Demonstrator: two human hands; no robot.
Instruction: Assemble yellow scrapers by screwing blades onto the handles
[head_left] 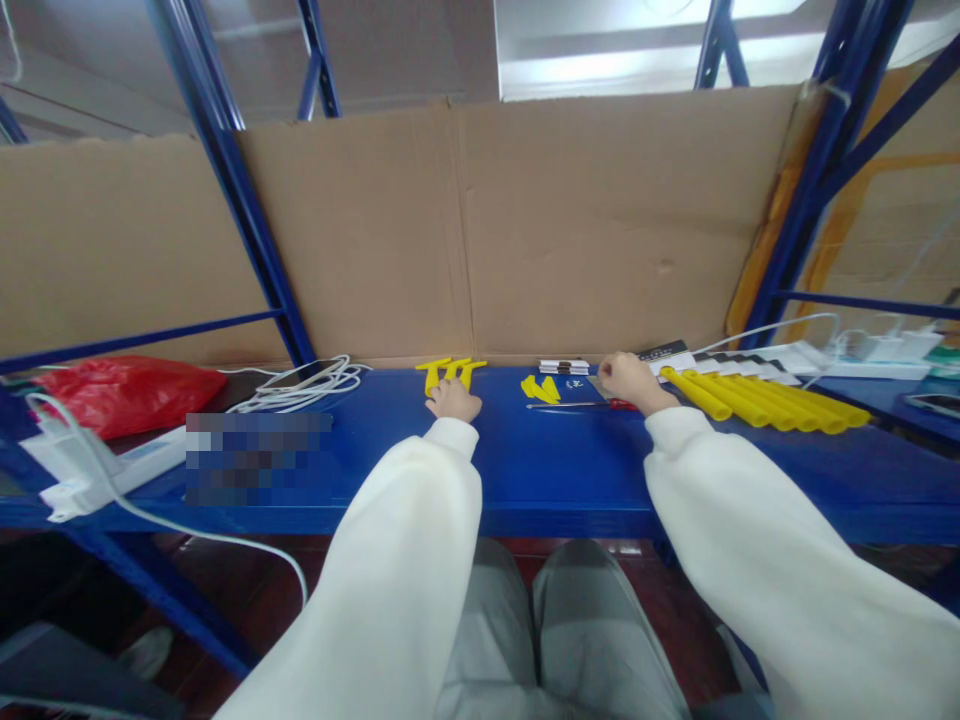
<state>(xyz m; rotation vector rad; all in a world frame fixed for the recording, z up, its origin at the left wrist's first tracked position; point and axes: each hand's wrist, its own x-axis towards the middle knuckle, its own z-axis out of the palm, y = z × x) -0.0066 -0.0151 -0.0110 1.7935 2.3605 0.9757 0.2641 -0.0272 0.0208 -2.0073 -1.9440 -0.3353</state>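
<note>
My left hand [454, 402] rests at the near ends of several yellow T-shaped pieces [466, 374], with its fingers spread over them. Over to the right, my right hand [628, 380] is closed, fingertips pressed together beside a small greyish packet; whatever they pinch is too small to make out. Below it lies a screwdriver [570, 404], its red handle partly hidden by the hand and its shaft pointing left. Between the hands are small flat yellow pieces [541, 389], several tiny white bits [574, 384] and a stack of white-and-black pieces [564, 367].
Yellow tubes [757, 398] lie in a row at right, beside white-and-black strips and a power strip [885, 345]. A red plastic bag [131, 395], coiled white cable [315, 385] and another power strip [142, 468] are at left. Cardboard [600, 220] backs the blue shelf [555, 460].
</note>
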